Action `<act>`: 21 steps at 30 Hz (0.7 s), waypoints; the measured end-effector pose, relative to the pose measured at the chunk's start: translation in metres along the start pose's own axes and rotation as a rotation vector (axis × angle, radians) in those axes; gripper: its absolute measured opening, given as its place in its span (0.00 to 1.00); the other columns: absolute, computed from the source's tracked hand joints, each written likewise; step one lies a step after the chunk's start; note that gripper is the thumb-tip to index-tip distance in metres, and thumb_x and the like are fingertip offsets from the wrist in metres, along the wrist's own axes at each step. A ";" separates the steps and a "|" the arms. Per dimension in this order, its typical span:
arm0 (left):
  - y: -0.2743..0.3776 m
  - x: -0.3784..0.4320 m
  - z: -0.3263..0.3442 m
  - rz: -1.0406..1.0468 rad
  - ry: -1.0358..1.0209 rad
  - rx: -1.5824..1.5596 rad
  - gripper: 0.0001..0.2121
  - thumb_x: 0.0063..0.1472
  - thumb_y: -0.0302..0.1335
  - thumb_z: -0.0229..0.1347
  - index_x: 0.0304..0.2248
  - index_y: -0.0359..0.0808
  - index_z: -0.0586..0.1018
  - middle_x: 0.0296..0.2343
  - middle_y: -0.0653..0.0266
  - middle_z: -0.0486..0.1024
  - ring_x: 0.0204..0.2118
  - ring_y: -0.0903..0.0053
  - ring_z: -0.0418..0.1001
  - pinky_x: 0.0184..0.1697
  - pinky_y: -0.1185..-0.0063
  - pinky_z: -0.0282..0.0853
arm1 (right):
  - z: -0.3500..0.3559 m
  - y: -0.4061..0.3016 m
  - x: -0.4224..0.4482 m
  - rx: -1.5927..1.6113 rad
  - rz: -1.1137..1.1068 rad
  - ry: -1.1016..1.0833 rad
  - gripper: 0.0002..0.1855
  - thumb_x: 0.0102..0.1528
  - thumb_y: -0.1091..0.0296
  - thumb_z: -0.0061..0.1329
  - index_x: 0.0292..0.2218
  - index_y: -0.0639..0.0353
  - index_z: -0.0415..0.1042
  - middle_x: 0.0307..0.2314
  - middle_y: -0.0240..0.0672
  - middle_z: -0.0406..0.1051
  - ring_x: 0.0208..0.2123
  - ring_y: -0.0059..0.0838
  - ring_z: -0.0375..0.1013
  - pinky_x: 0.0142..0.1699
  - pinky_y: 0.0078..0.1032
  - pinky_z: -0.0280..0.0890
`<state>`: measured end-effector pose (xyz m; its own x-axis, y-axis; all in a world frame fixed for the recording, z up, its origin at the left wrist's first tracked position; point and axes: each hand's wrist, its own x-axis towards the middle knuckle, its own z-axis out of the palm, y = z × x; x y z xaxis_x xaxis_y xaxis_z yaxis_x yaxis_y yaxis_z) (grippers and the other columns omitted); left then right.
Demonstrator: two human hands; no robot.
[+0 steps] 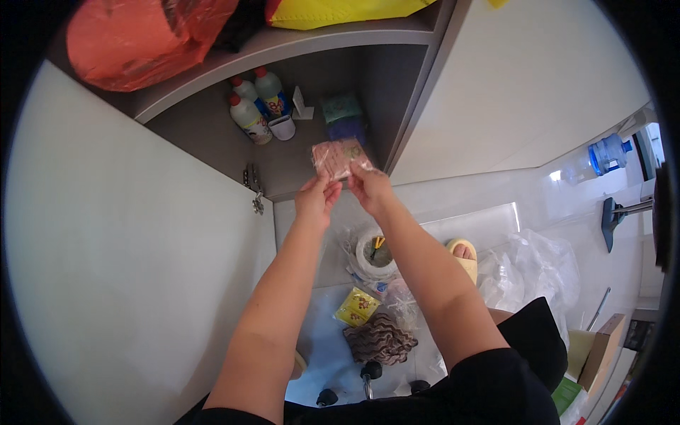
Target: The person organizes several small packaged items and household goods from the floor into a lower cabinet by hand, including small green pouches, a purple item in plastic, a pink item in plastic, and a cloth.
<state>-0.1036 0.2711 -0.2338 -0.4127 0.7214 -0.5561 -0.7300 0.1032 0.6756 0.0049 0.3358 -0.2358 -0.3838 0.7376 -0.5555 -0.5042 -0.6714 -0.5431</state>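
A flat pink packet in clear plastic wrap (341, 155) is pinched at its near edge by both hands. My left hand (316, 199) grips its left corner, my right hand (368, 188) its right. The packet is at the front of a low cabinet compartment (297, 175). Behind it, a green packet (341, 108) rests on a blue-purple one (346, 129) near the right inner wall. Bottles with red caps, one in front (249, 119), stand on the left side. Beside them are a small white cup-like holder (282, 127) and a white bracket-shaped piece (302, 106).
White cabinet doors (127, 255) flank the compartment. Above hang an orange plastic bag (143, 42) and a yellow bag (345, 11). On the floor lie a white cable coil (366, 252), a yellow packet (357, 306), a brown patterned cloth (380, 340) and clear plastic bags (531, 271).
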 end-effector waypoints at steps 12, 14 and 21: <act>-0.011 -0.003 -0.048 -0.250 0.106 0.229 0.17 0.54 0.36 0.51 0.39 0.35 0.63 0.33 0.57 0.70 0.33 0.67 0.70 0.35 0.74 0.68 | 0.034 -0.021 0.121 0.053 -0.134 0.230 0.03 0.51 0.73 0.42 0.30 0.54 0.66 0.25 0.29 0.66 0.23 0.19 0.65 0.25 0.12 0.65; -0.012 -0.011 -0.044 -0.274 0.103 0.248 0.17 0.54 0.36 0.51 0.39 0.35 0.63 0.34 0.57 0.69 0.34 0.67 0.70 0.35 0.73 0.68 | 0.029 -0.021 0.142 0.067 -0.153 0.181 0.04 0.51 0.73 0.42 0.32 0.54 0.66 0.26 0.30 0.66 0.24 0.20 0.65 0.26 0.12 0.65; -0.008 -0.012 -0.034 -0.289 0.043 0.266 0.16 0.54 0.36 0.51 0.39 0.36 0.64 0.35 0.59 0.69 0.35 0.67 0.70 0.35 0.74 0.67 | 0.012 -0.016 0.176 -0.067 -0.294 0.015 0.09 0.49 0.73 0.42 0.36 0.56 0.65 0.30 0.36 0.66 0.30 0.30 0.67 0.33 0.22 0.64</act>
<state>-0.1110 0.2382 -0.2491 -0.2374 0.6082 -0.7575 -0.6548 0.4758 0.5872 -0.0638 0.4772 -0.3175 -0.2172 0.9004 -0.3771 -0.5397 -0.4326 -0.7222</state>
